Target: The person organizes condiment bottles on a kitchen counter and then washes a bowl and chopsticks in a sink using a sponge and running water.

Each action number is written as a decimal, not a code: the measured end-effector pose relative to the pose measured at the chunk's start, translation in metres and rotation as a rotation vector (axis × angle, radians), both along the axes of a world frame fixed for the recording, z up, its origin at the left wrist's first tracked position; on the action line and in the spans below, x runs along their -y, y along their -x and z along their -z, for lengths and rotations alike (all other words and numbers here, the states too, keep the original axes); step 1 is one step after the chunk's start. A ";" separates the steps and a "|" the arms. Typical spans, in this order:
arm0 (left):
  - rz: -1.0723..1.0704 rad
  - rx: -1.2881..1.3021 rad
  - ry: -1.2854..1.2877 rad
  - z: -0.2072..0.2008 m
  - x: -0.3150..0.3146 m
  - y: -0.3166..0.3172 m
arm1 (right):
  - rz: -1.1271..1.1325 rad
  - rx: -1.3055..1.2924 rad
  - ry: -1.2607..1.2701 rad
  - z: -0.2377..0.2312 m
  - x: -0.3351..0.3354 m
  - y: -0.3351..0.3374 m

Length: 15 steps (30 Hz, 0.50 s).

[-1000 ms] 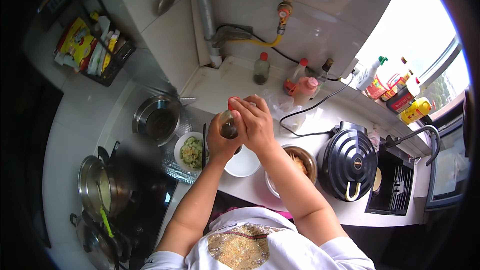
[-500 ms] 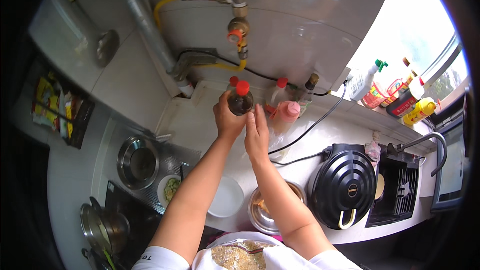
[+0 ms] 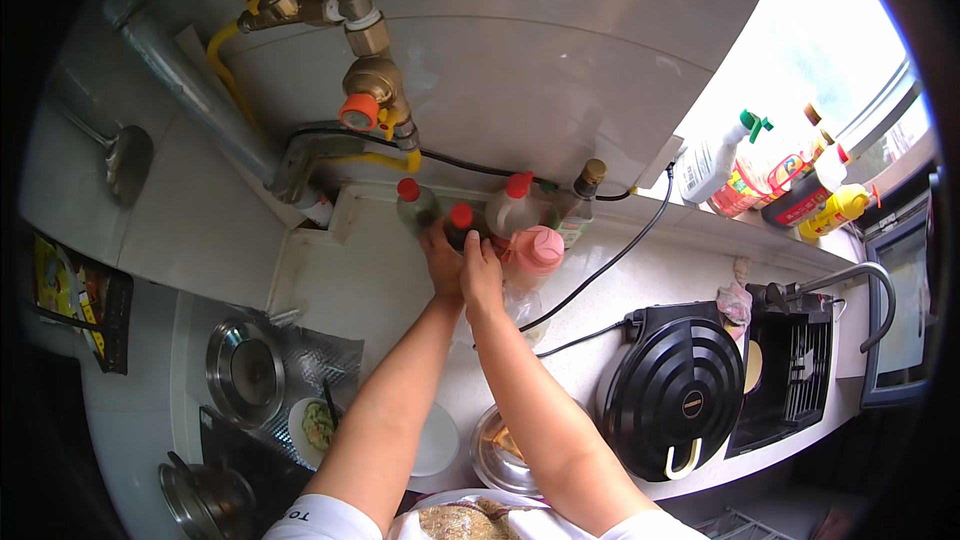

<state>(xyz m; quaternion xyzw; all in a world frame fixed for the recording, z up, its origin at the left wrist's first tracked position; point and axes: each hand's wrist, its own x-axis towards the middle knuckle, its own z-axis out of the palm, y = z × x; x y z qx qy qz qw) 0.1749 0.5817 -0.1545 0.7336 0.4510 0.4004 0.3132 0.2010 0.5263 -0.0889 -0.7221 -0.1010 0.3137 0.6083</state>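
Note:
Both my arms reach to the back of the counter. My left hand (image 3: 442, 262) is closed around the left side of a dark bottle with a red cap (image 3: 461, 216). My right hand (image 3: 482, 275) presses its fingers along the bottle's right side. The hands hide the bottle's lower part, so I cannot tell whether its base touches the counter. Just behind it, to the left, is another red-capped bottle (image 3: 415, 205). To the right are a clear bottle with a red top (image 3: 512, 210), a pink-lidded bottle (image 3: 535, 255) and a glass bottle with a dark cap (image 3: 578, 198).
A black round electric pan (image 3: 672, 395) and the sink (image 3: 785, 380) lie right. Near me are a white plate (image 3: 437, 443) and a metal bowl (image 3: 490, 455). Left are a bowl of green food (image 3: 315, 425) and a metal basin (image 3: 245, 370). A black cable (image 3: 600, 270) crosses the counter.
My hands have lowered the dark bottle in among the other bottles by the wall. The view has shifted, with the pipes now larger and further left.

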 end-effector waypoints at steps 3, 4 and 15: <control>-0.001 -0.017 -0.033 -0.002 -0.001 -0.003 | -0.044 -0.056 -0.093 0.006 0.000 -0.006; -0.011 -0.033 -0.032 -0.004 0.000 -0.003 | -0.070 -0.059 -0.081 0.005 0.002 -0.006; -0.058 -0.116 0.246 -0.045 0.025 0.012 | 0.074 -0.164 -0.176 -0.017 0.031 0.010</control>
